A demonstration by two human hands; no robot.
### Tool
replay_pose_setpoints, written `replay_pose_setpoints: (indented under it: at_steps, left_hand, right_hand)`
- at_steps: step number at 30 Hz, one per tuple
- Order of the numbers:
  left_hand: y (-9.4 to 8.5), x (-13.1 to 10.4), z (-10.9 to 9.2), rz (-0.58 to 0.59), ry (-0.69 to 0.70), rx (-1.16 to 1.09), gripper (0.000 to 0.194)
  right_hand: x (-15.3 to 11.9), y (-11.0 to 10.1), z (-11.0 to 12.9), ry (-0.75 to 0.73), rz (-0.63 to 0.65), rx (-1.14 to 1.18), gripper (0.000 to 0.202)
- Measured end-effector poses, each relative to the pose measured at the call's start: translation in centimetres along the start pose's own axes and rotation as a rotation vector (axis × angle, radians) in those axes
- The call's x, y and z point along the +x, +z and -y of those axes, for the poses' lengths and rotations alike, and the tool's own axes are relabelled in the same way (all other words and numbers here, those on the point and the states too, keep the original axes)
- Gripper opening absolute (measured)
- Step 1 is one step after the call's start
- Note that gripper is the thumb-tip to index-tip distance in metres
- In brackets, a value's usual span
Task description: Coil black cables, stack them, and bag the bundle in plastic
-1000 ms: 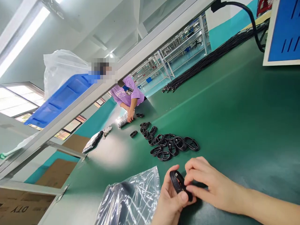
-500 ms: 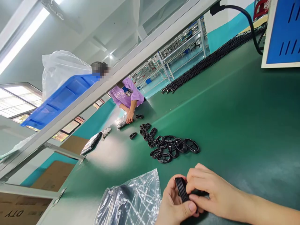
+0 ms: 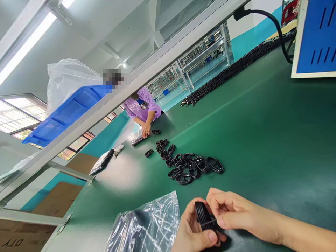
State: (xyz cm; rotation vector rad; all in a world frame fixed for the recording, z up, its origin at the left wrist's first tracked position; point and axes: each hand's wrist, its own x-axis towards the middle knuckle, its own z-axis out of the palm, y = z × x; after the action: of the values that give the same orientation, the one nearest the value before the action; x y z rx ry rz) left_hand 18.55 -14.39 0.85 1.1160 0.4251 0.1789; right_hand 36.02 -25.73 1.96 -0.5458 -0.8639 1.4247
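Note:
A coiled black cable [image 3: 202,214] sits in my left hand [image 3: 193,229], whose fingers and thumb wrap round it near the bottom of the view. A thin tie crosses the coil. My right hand [image 3: 233,213] is at the coil's right side, thumb and fingertips pinched on the end of the tie. Several coiled black cables [image 3: 193,168] lie in a loose group on the green table [image 3: 262,140], beyond my hands. To the left of my left hand is a clear plastic bag [image 3: 147,224] with dark contents.
Across the table, a person in a purple shirt [image 3: 143,108] handles a clear bag [image 3: 137,139]. Long black cables [image 3: 223,77] lie along the far edge, near a blue box [image 3: 320,38]. A metal beam [image 3: 112,94] with a blue tray [image 3: 68,112] crosses above.
My right hand has drawn slightly away from the coil, and the tie across it now shows. The coil has turned a little in my left hand.

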Motion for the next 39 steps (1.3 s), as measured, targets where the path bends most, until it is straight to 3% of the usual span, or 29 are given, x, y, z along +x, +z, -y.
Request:
replay_pose_setpoints:
  at_steps: [4, 9, 11, 15, 18, 22, 28, 33, 39]
  left_hand:
    - [0.1, -0.6, -0.9, 0.029, 0.038, -0.038, 0.061]
    - [0.4, -1.2, -1.5, 0.087, 0.057, -0.1, 0.064]
    - [0.3, -1.2, -1.2, 0.134, 0.071, -0.127, 0.066]
    - [0.3, -1.0, -0.3, 0.197, 0.071, -0.179, 0.069]
    - [0.6, -1.0, -0.3, 0.261, 0.064, -0.214, 0.07]
    - [0.9, -1.0, -0.9, 0.282, 0.05, -0.239, 0.068]
    - [1.3, -1.1, -0.7, 0.208, 0.164, -0.313, 0.054]
    - [1.8, -0.9, -0.6, 0.228, 0.149, -0.314, 0.056]
    - [1.4, -0.6, -0.2, 0.321, 0.171, -0.37, 0.056]
  right_hand:
    - [0.1, -0.4, -0.2, 0.021, 0.068, -0.021, 0.026]
    - [0.0, -1.1, -0.9, 0.133, -0.077, -0.472, 0.016]
    - [0.0, -1.1, -1.1, 0.161, -0.121, -0.517, 0.013]
    - [0.2, -0.9, -1.2, 0.097, -0.122, -0.512, 0.004]
    - [0.2, -1.1, -1.6, 0.114, -0.105, -0.501, 0.009]
    - [0.0, -1.4, -2.1, 0.128, -0.078, -0.433, 0.021]
    - [0.0, -1.4, -1.8, 0.105, -0.064, -0.219, 0.042]
    - [0.0, -1.5, -1.6, 0.097, 0.047, -0.068, 0.043]
    - [-0.3, -1.5, -1.8, 0.157, 0.023, -0.135, 0.041]
